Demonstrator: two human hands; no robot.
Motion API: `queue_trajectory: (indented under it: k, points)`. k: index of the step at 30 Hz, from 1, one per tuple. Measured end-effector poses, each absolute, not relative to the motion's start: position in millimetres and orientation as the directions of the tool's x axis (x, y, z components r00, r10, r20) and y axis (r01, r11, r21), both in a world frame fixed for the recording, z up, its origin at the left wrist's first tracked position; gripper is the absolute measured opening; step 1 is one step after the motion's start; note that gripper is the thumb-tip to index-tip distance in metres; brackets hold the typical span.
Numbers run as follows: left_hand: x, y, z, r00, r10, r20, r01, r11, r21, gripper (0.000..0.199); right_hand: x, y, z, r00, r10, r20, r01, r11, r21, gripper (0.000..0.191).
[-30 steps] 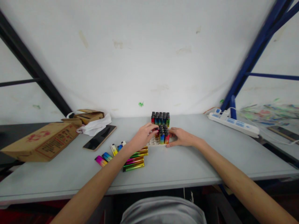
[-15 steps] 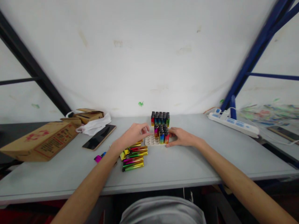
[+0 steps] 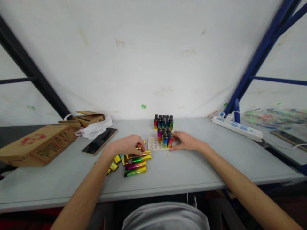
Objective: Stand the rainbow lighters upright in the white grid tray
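Observation:
My left hand point(image 3: 131, 145) is over a pile of loose lighters at the left, its fingertips closed on a red-and-gold lighter point(image 3: 146, 153) that lies on its side. Just below, green and magenta lighters point(image 3: 135, 165) with gold ends lie side by side. A white tray with round holes point(image 3: 153, 144) is right of the pile; several lighters point(image 3: 165, 141) stand upright in its right part, black tops up. At the tray's right edge, my right hand point(image 3: 184, 140) grips with thumb in front and fingers behind, partly hidden by the lighters.
Behind the tray stands a block of upright lighters point(image 3: 163, 122). Leftward are a dark phone point(image 3: 99, 141), a white plastic bag point(image 3: 97, 128) and a cardboard box point(image 3: 40, 143). A white power strip point(image 3: 237, 127) with plugs lies at the right, beside a blue frame post point(image 3: 254, 57).
My left hand has moved from the tray's left side down and left to the loose lighters, and its fingers have closed. My right hand stays at the tray.

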State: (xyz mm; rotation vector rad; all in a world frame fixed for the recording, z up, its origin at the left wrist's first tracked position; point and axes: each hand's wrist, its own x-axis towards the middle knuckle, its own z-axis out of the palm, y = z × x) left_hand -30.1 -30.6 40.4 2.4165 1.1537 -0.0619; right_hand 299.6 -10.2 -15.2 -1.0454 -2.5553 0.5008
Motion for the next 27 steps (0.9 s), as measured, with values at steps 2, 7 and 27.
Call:
queue_trajectory:
  k: [2,7,27]
  points:
    - [-31.4,-30.3,39.5,0.648,0.737,-0.194,0.74,-0.548,0.391,0.022,299.6,-9.8,-16.1,-0.672,0.72,0.173,0.602,0.668,-0.437,0.067]
    - [-34.7,-34.1,49.5,0.656,0.751,-0.074,0.673,-0.538,0.507,0.025,298.8,-11.9,-13.1,-0.677,0.714,0.18,0.592,0.673,-0.443,0.066]
    - [8.4,-36.6,39.7,0.443,0.884,0.146,-0.059,-0.133,0.989,0.042,298.7,-12.4,-11.2,-0.686,0.706,0.176,0.584,0.679,-0.445,0.067]
